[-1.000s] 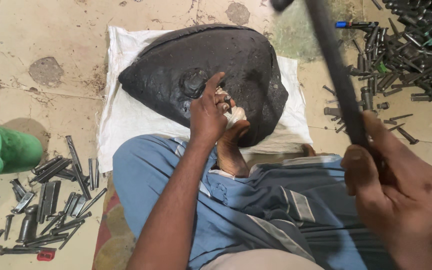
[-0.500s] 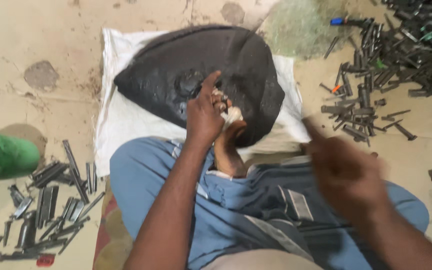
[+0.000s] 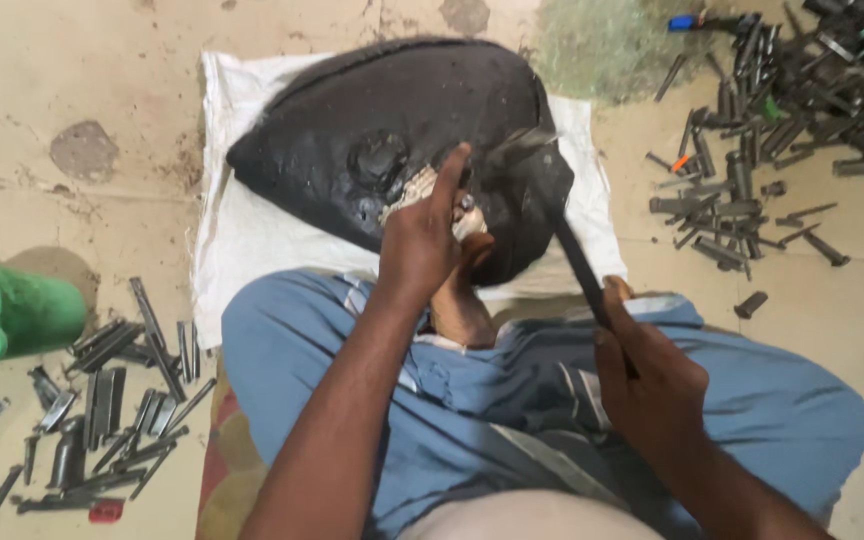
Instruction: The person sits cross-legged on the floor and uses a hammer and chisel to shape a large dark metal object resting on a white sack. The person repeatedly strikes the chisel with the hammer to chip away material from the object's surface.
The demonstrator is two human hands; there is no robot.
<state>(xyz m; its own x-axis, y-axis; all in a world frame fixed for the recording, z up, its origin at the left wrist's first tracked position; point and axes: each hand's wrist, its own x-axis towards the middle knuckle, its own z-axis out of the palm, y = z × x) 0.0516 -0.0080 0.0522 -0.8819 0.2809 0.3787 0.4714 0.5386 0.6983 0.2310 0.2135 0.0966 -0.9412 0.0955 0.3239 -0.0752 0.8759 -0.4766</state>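
Note:
A large black rounded block [image 3: 402,130] lies on a white sack [image 3: 252,230] on the floor in front of my knees. My left hand [image 3: 422,240] rests on the block's near edge and pinches a small pale piece against it, beside my foot. My right hand [image 3: 652,380] grips the dark handle of a hammer [image 3: 542,190]. The hammer's head is down on the block, just right of my left fingers.
Several dark metal rods and bolts [image 3: 102,400] lie on the floor at the left, and a bigger heap [image 3: 772,110] at the upper right. A green bucket [image 3: 2,310] lies at the left edge. My legs in blue cloth [image 3: 512,410] fill the foreground.
My right hand swung the hammer down from high at the right onto the block. My left hand stayed on the block.

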